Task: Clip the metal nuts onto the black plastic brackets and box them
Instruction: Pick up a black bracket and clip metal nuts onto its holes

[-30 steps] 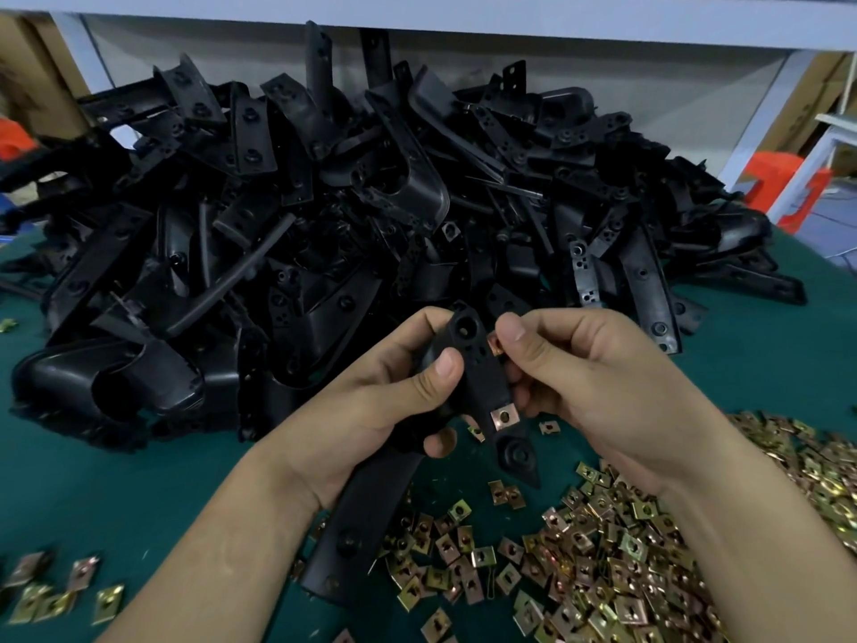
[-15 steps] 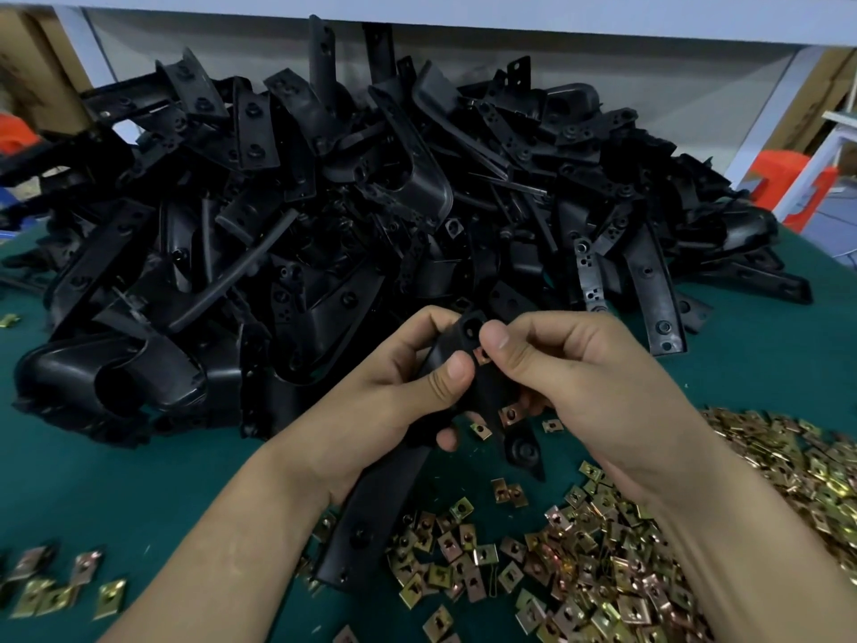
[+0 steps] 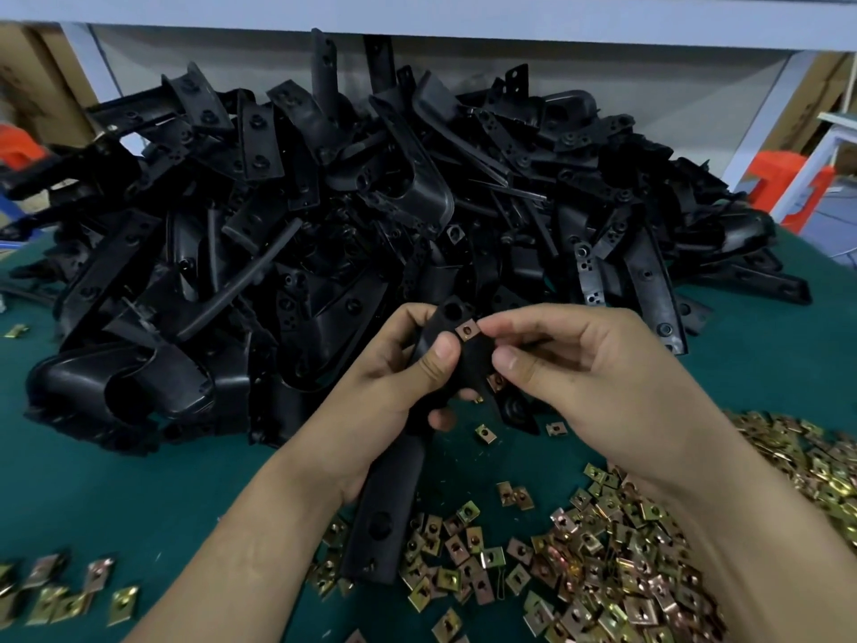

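My left hand (image 3: 389, 387) grips a long black plastic bracket (image 3: 387, 508) around its upper part, thumb pressed on its face. A copper-coloured metal nut (image 3: 467, 330) sits on the bracket's upper right edge, beside a round hole. My right hand (image 3: 589, 382) pinches that nut with its fingertips. A second nut (image 3: 496, 381) is clipped lower on the same bracket, partly hidden by my right thumb. The bracket's lower end hangs over loose nuts on the table.
A big heap of black brackets (image 3: 348, 215) fills the back of the green table (image 3: 116, 480). Loose brass nuts (image 3: 626, 559) lie spread at the front right, a few more nuts (image 3: 60, 596) at the front left. Orange stools (image 3: 788, 178) stand beyond the right edge.
My right thumb came off the upper edge, uncovering a nut now seated there. The right fingers shifted a little to the right; the left hand keeps the same grip.
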Available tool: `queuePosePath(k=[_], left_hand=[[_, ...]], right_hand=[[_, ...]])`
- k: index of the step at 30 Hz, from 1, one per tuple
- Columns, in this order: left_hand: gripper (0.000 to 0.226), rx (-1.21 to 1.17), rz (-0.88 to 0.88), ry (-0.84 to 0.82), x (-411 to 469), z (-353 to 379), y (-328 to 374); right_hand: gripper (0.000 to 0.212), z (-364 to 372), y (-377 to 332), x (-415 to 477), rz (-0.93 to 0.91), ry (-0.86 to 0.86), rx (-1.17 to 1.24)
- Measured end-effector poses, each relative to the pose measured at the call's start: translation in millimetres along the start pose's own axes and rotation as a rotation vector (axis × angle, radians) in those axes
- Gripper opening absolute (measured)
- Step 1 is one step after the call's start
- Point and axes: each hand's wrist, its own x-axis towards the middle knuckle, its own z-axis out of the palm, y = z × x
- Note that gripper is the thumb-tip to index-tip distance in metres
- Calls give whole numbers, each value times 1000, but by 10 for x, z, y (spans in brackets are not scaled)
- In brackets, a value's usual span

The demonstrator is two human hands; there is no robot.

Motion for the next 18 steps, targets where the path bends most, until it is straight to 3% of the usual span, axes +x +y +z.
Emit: queuePosePath(k=[4, 12, 18], left_hand=[[22, 8, 3, -23, -8, -13, 0], [23, 27, -36, -20, -73, 88, 125], [43, -39, -138, -35, -177, 333, 315]], right_hand=[[26, 32, 10, -4, -2, 5, -81], [18, -83, -149, -35, 80, -132, 92], [18, -301, -350, -80, 87, -3, 150]])
